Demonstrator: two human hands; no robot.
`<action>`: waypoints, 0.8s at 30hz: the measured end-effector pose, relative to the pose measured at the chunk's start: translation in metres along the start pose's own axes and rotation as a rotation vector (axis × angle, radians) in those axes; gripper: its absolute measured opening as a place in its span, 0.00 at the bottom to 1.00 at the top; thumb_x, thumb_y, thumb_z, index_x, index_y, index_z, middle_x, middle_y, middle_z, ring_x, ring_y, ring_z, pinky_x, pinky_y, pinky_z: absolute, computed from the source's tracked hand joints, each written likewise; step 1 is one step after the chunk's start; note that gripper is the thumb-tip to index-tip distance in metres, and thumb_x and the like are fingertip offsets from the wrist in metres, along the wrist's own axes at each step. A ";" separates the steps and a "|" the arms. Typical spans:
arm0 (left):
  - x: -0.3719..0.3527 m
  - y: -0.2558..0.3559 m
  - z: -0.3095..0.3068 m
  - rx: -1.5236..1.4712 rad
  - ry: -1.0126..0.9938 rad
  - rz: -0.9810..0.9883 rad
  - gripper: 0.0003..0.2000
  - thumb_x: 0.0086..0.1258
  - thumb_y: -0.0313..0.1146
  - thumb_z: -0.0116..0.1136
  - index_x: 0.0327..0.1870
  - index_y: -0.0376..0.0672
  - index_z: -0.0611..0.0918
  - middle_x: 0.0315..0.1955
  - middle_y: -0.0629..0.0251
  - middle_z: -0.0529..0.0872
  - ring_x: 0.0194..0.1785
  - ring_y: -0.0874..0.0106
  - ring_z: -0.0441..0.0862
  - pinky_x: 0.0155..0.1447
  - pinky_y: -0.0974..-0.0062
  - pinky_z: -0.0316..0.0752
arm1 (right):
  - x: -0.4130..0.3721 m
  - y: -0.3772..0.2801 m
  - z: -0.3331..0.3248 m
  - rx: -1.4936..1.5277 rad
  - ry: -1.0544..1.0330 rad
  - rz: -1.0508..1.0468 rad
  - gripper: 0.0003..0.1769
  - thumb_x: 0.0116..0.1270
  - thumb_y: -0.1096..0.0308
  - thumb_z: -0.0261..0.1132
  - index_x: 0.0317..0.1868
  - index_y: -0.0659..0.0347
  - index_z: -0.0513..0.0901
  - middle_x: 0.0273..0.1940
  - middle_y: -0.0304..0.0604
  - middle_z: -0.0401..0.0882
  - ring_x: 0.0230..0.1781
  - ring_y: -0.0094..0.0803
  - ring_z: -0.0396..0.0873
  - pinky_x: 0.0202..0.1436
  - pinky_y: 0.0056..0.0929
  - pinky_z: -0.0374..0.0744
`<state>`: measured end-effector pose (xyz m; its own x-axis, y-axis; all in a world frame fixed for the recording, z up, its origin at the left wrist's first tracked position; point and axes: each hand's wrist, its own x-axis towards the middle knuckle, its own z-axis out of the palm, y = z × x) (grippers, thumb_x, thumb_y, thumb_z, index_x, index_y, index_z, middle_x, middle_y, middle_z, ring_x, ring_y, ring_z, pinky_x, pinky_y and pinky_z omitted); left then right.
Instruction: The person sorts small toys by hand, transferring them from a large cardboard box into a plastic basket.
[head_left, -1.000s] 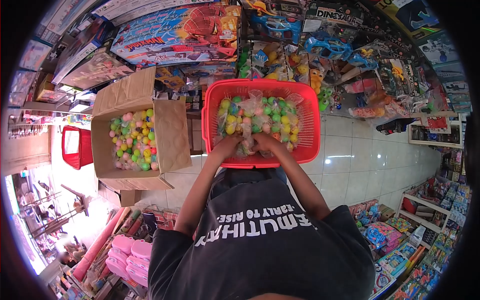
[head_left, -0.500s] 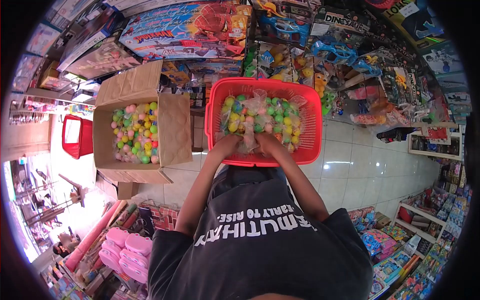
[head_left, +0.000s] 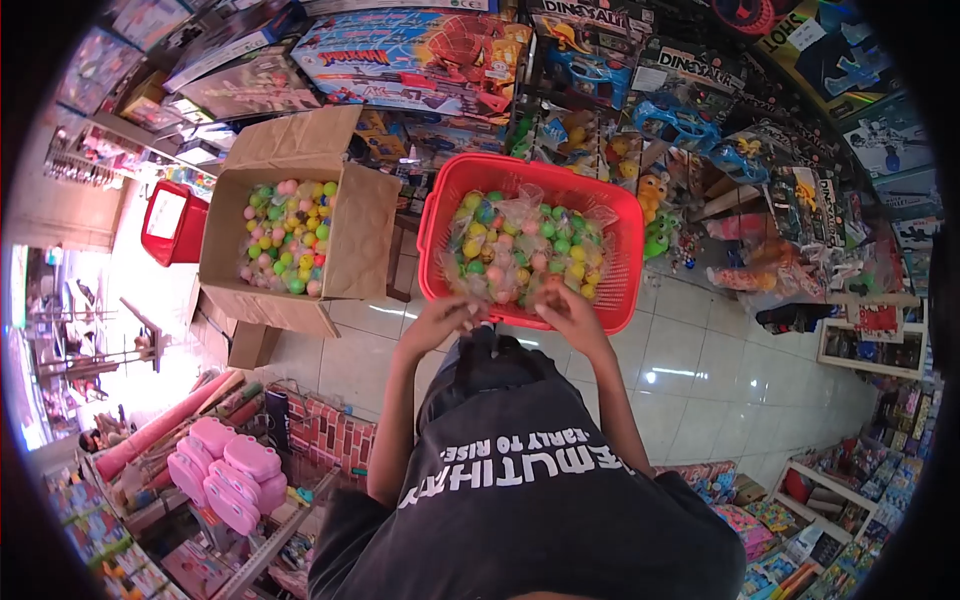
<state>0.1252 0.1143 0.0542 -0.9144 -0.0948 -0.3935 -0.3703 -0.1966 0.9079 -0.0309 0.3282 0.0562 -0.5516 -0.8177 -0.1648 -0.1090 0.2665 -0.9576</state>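
Observation:
A red plastic basket (head_left: pixel 430 240) stands in front of me, filled with clear plastic bags of small coloured balls (head_left: pixel 530 240) in green, yellow, pink and orange. My left hand (head_left: pixel 445 320) is at the basket's near rim, left of the middle, with its fingers apart and nothing visible in them. To the right, my right hand (head_left: pixel 570 308) hovers over the same rim, fingers spread and bent towards the balls. Left of the basket, an open cardboard box (head_left: pixel 365 235) holds many loose balls (head_left: pixel 288 235) of the same colours.
Boxed toys (head_left: pixel 415 60) and hanging packaged toys (head_left: pixel 670 120) line the far side. A second red basket (head_left: pixel 178 225) is at the left. Pink bags (head_left: pixel 230 470) are at the lower left. Tiled floor (head_left: pixel 690 350) extends to the right.
Both hands have come back out of the bagged balls to the near rim and moved apart. Their fingers have opened. The view has shifted slightly.

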 end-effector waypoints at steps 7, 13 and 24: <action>-0.034 -0.143 0.031 0.015 0.142 -0.159 0.14 0.69 0.38 0.47 0.45 0.37 0.79 0.38 0.64 0.83 0.40 0.75 0.79 0.45 0.79 0.73 | -0.057 0.037 0.002 0.266 -0.628 0.397 0.14 0.65 0.61 0.58 0.46 0.59 0.75 0.37 0.37 0.78 0.37 0.22 0.75 0.42 0.22 0.75; -0.076 -0.295 0.037 0.345 0.445 -0.156 0.14 0.62 0.35 0.51 0.43 0.34 0.79 0.35 0.57 0.84 0.40 0.68 0.80 0.47 0.73 0.73 | -0.056 0.172 0.078 -0.192 -0.623 0.308 0.14 0.62 0.58 0.60 0.42 0.58 0.78 0.32 0.35 0.78 0.30 0.22 0.76 0.31 0.24 0.77; -0.157 -0.362 0.007 0.030 0.749 -0.402 0.13 0.61 0.32 0.52 0.43 0.35 0.80 0.33 0.61 0.83 0.39 0.71 0.78 0.46 0.75 0.71 | -0.035 0.229 0.123 -0.197 -0.470 0.763 0.15 0.56 0.55 0.63 0.39 0.56 0.78 0.30 0.35 0.79 0.27 0.24 0.76 0.30 0.31 0.76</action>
<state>0.4013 0.2076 -0.2118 -0.3663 -0.6465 -0.6692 -0.6578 -0.3287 0.6776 0.0653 0.3552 -0.1867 -0.1435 -0.4959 -0.8564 -0.0159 0.8664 -0.4990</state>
